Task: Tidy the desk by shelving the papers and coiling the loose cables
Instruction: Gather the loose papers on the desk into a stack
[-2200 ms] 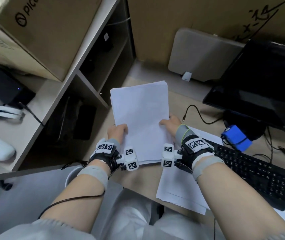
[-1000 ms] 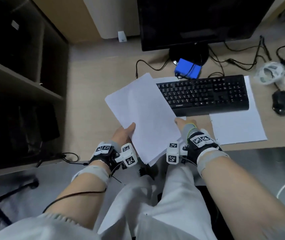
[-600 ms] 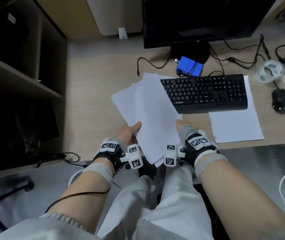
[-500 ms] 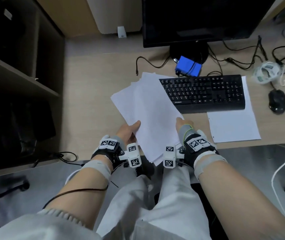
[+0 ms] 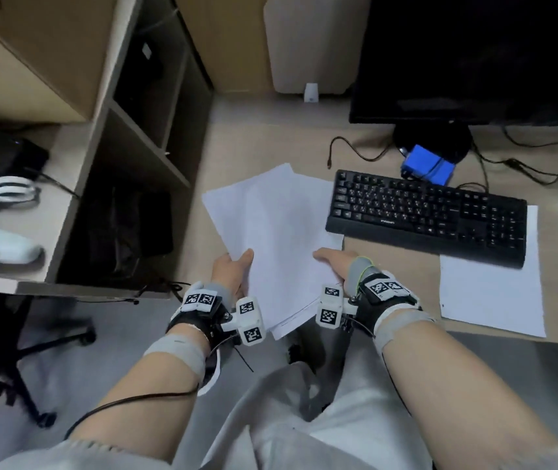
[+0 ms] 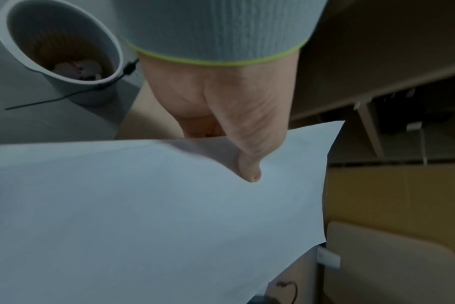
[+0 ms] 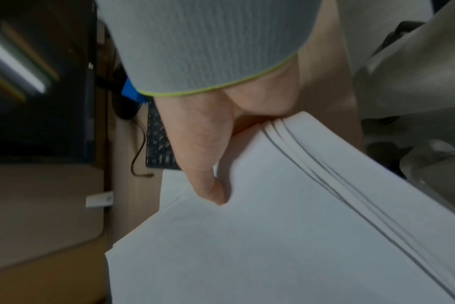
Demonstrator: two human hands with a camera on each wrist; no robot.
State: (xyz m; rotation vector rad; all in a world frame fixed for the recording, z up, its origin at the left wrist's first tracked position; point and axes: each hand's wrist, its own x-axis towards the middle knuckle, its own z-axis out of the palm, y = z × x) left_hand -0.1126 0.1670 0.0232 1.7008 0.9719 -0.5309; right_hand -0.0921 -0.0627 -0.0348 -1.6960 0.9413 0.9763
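Over the lap, the left hand [image 5: 233, 271] and right hand [image 5: 335, 266] each pinch a near corner of the fanned papers [image 5: 271, 232], thumbs on top, probably to square them; beyond lie the keyboard [image 5: 426, 215] and loose cable [image 5: 349, 150].

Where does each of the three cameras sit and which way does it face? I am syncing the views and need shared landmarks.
Head: on the person's head, looking down at the wooden desk; both forearms, left hand and right hand show, gripping the stack of white paper sheets.
Left wrist: along the left hand, thumb on the stack; grey cuff shows.
Right wrist: along the right hand toward the black keyboard; cuff and thumb show.
Shared: the stack in all three; the keyboard in head and right wrist.
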